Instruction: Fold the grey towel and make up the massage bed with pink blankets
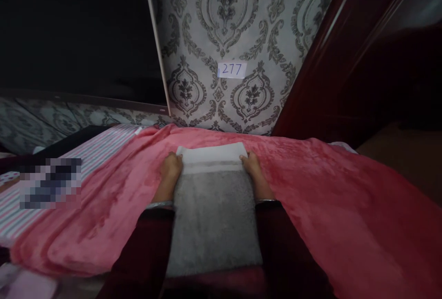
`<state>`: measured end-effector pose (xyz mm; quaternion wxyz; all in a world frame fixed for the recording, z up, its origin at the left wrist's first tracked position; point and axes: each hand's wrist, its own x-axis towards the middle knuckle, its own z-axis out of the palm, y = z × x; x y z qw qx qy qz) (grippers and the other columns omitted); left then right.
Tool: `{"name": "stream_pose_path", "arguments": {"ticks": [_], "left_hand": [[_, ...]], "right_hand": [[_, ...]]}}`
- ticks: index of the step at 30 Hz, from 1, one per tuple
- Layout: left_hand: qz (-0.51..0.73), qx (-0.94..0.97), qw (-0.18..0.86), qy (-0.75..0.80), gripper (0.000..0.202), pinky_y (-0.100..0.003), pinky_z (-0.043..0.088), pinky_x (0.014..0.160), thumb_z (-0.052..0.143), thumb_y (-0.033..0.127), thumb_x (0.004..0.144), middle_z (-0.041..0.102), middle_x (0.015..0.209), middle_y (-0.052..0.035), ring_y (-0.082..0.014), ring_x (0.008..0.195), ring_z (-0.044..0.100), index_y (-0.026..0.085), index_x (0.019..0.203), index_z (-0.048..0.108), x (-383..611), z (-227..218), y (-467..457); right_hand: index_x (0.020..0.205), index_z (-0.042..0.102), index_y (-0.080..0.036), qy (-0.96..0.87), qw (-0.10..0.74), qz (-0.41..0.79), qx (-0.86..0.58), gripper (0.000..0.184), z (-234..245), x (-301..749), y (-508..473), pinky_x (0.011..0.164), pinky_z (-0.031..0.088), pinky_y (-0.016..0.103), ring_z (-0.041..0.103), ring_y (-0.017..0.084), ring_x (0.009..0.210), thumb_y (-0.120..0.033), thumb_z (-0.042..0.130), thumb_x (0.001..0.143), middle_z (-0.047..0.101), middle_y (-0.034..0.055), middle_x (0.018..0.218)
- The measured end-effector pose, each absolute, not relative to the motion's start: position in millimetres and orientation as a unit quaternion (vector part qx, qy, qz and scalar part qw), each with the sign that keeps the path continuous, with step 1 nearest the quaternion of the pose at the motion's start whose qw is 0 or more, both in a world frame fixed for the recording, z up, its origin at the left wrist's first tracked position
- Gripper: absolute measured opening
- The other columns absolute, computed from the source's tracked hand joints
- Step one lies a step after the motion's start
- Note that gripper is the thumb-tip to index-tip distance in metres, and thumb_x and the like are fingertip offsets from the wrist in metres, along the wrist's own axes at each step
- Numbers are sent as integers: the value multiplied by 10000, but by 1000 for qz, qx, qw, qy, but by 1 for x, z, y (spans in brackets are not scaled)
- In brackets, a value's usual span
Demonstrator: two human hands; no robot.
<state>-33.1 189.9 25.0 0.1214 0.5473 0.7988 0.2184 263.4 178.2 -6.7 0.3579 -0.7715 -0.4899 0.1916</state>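
Note:
A grey towel with a white band along its far end is stretched between my two hands. My left hand grips its far left corner, the fingers closed on the edge. On the opposite side, my right hand pinches the far right corner. The towel hangs or lies toward me between my forearms, over a pink-red plush blanket. Whether its lower part touches the blanket I cannot tell.
A striped cloth lies at the left, with a blurred-out patch on it. Behind stand a large dark screen, a patterned wall with a paper label reading 277, and a glossy dark red panel at the right.

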Motion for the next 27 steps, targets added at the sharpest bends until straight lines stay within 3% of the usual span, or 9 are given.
{"name": "stream_pose_path", "arguments": {"ticks": [3, 5, 8, 10, 14, 18, 21, 25, 27], "left_hand": [[207, 556, 117, 797, 433, -441, 514, 938, 474, 348, 964, 701, 1216, -243, -359, 1151, 663, 80, 1272, 618, -34, 31, 187], [225, 592, 60, 771, 527, -437, 463, 1043, 481, 371, 962, 635, 1352, -241, -348, 1277, 588, 74, 1394, 535, -32, 35, 183], [207, 727, -28, 654, 660, -476, 233, 1234, 529, 431, 945, 424, 1601, -177, -334, 1527, 291, 151, 1533, 425, -19, 33, 178], [130, 809, 17, 573, 643, -522, 120, 1262, 517, 463, 958, 341, 1664, -96, -313, 1574, 179, 257, 1558, 413, -8, 27, 177], [46, 827, 115, 549, 591, -530, 91, 1264, 460, 493, 989, 303, 1680, -43, -279, 1571, 209, 343, 1558, 411, 1, 15, 182], [61, 774, 98, 623, 593, -604, 100, 1250, 422, 503, 996, 295, 1681, -64, -307, 1573, 194, 305, 1555, 423, -14, 12, 188], [70, 721, 87, 684, 555, -627, 219, 1215, 348, 428, 1020, 296, 1682, -88, -337, 1554, 237, 266, 1542, 443, -28, 15, 190], [120, 682, 33, 721, 499, -491, 418, 1113, 375, 300, 995, 533, 1504, -196, -343, 1386, 495, 156, 1435, 563, -36, 19, 189], [155, 652, 51, 741, 492, -419, 453, 1073, 373, 257, 988, 617, 1403, -202, -315, 1304, 572, 120, 1418, 567, -38, 22, 191]], "right_hand": [[1306, 631, -101, -489, 348, 177, -780, 460, 1, 260, 176, 966, 495, 340, 653, 273, 1120, -224, 588, 865, 702, 155, 1209], [1423, 549, -90, -510, 342, 128, -778, 555, 8, 254, 175, 1066, 434, 394, 564, 308, 1278, -248, 588, 892, 619, 198, 1368], [1548, 435, -181, -627, 297, 22, -720, 630, 15, 237, 172, 1198, 257, 521, 299, 339, 1500, -346, 567, 955, 403, 168, 1602], [1568, 413, -280, -712, 211, 33, -669, 586, 14, 224, 170, 1222, 180, 568, 220, 312, 1542, -410, 505, 1004, 352, 98, 1646], [1589, 373, -312, -740, 92, 121, -656, 569, 4, 214, 169, 1242, 162, 510, 206, 256, 1557, -493, 396, 1050, 273, 47, 1683], [1591, 374, -282, -694, 101, 124, -702, 555, -3, 229, 171, 1241, 169, 534, 188, 261, 1562, -449, 348, 1062, 255, 59, 1687], [1572, 413, -231, -649, 125, 119, -741, 541, -5, 244, 172, 1215, 250, 533, 255, 292, 1538, -382, 366, 1054, 277, 98, 1677], [1474, 545, -136, -600, 196, 89, -771, 506, -6, 256, 175, 1124, 386, 416, 527, 310, 1347, -299, 488, 998, 551, 198, 1477], [1417, 603, -133, -566, 235, 98, -784, 468, -5, 260, 179, 1048, 440, 361, 613, 290, 1230, -282, 497, 986, 664, 191, 1323]]}}
